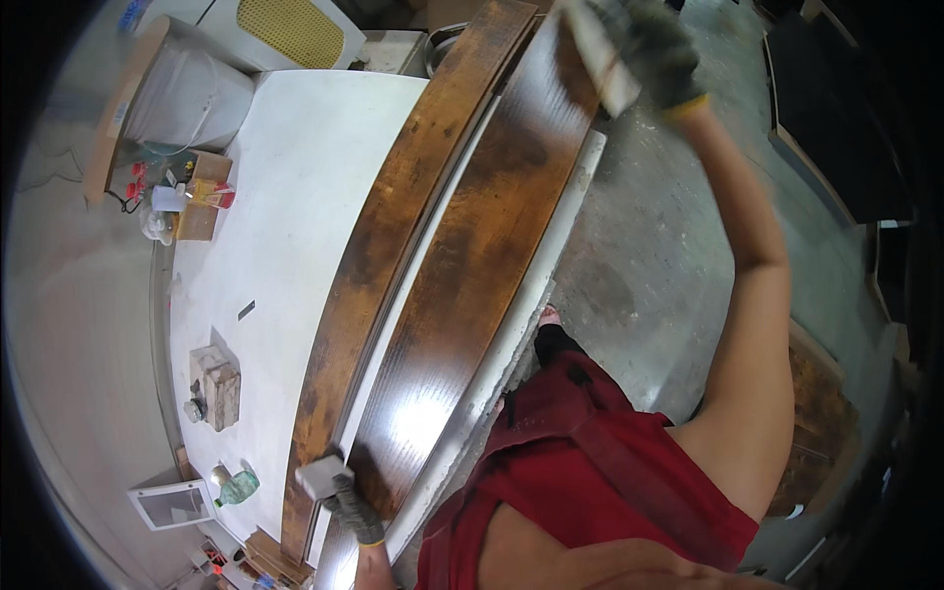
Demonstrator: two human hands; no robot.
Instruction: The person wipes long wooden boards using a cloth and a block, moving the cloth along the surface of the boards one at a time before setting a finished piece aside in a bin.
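Two long brown wood-grain boards lie side by side on a white table (246, 295): the left board (388, 231) and the right board (482, 236), which is glossy with bright reflections. My left hand (352, 509), in a dark glove, is closed on a small whitish block (323, 476) at the boards' near end. Out at the far end, my right hand (664, 59), gloved with a yellow cuff, is smeared by motion. A long whitish pad (602, 61) is in its grip, at the right board's edge. Whether the pad touches the board, I cannot tell.
A white bucket (192, 98) stands at the back left, with bottles and a cardboard box (202, 221) beside it. A worn block (214, 386) and a green plastic bottle (237, 487) are on the table's left. Dark panels (831, 118) stand at the right.
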